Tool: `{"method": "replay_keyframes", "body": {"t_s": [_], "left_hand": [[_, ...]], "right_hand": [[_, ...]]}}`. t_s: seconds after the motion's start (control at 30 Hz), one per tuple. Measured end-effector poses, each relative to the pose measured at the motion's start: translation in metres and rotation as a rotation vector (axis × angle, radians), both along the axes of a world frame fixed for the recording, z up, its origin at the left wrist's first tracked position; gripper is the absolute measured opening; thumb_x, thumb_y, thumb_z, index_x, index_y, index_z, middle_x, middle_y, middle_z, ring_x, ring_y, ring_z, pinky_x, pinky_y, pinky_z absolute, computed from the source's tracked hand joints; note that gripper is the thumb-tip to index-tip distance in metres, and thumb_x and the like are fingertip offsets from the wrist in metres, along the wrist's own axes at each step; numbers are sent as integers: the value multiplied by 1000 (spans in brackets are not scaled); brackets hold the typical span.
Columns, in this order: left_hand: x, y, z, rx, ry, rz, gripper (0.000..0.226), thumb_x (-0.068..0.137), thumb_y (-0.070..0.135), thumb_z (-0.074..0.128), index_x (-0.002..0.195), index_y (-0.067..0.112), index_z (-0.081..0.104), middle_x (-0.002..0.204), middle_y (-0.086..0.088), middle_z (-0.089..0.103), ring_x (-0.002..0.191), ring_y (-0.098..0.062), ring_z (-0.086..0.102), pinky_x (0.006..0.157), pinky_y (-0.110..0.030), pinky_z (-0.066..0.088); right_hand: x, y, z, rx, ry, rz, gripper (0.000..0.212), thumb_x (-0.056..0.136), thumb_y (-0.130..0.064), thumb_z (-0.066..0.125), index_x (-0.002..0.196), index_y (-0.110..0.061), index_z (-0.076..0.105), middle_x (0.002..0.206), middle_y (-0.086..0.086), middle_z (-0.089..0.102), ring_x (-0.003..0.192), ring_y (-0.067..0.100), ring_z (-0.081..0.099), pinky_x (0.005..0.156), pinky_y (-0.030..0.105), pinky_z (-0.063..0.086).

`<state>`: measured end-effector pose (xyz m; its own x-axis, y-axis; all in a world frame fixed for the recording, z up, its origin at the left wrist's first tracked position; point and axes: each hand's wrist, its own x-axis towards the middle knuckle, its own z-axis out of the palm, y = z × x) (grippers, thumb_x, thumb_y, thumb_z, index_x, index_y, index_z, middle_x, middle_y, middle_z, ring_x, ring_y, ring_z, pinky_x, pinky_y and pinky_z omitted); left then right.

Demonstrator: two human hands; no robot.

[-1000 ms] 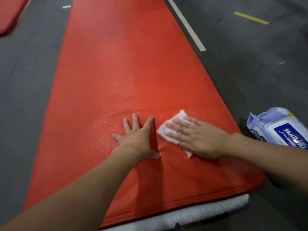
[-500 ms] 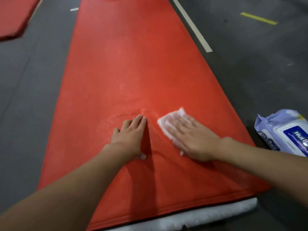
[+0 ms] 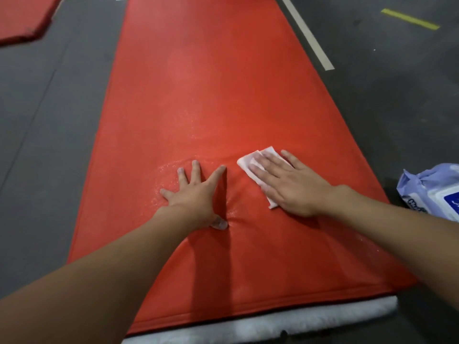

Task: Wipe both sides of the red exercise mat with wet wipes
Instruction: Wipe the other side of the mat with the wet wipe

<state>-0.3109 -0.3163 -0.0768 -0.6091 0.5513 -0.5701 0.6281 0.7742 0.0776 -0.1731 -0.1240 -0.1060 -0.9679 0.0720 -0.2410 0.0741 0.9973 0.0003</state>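
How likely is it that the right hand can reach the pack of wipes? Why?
Probably yes. The pack of wipes lies on the floor beside the mat's right edge, near that forearm, nothing between. The right hand only needs to leave its wipe.

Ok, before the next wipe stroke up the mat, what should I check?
1. The wet wipe lies flat under the right hand: ok.
2. The left hand is braced flat on the red mat: ok.
3. Mat surface ahead free of objects: ok.
4. The wipe pack is on the floor beside the mat's right edge: ok.
5. Wipe's wetness and dirt: cannot tell.
6. Underside wiped: cannot tell.
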Motion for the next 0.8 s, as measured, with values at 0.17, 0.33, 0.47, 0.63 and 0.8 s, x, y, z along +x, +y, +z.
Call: {"method": "replay_keyframes", "body": {"t_s": [0.17, 0.33, 0.47, 0.63, 0.8], "left_hand": [[-1, -3, -4, 15, 32, 6, 137, 58, 53, 88, 149, 47, -15, 160, 0, -26, 148, -36, -18, 104, -77, 15], [-4, -12, -7, 40, 51, 5, 148, 49, 67, 84, 153, 31, -14, 161, 9, -22, 150, -23, -16, 110, -71, 17], [-21, -32, 0, 50, -18, -60, 147, 55, 65, 83, 154, 20, -16, 161, 9, -22, 150, -14, -13, 118, -55, 12], [-21, -59, 1, 11, 74, -30, 135, 65, 49, 85, 155, 27, -14, 160, -11, -24, 149, -32, -14, 121, -43, 8], [-14, -66, -2, 18, 87, 150, 132, 66, 55, 82, 154, 29, -12, 162, -6, -22, 149, -36, -13, 116, -62, 13]], "right_hand": [[17, -41, -10, -62, 23, 302, 61, 103, -45, 4, 159, -20, 5, 166, 8, -1, 152, 28, -8, 123, 47, -4], [-12, -11, -4, -21, 34, -54, 60, 101, -45, 0, 156, -25, -14, 166, 3, -12, 151, 20, -18, 122, 44, -9], [1, -50, -13, -68, 55, 208, 65, 100, -46, -1, 159, -18, 4, 165, 10, -1, 152, 30, -8, 123, 48, -3], [-23, -25, -3, -16, 20, -73, 59, 102, -45, 0, 157, -25, -13, 166, 2, -13, 151, 19, -17, 121, 45, -11], [-6, -77, -12, -46, 52, 235, 63, 102, -44, 5, 159, -16, 7, 165, 11, 5, 152, 31, -4, 123, 50, 0]]}}
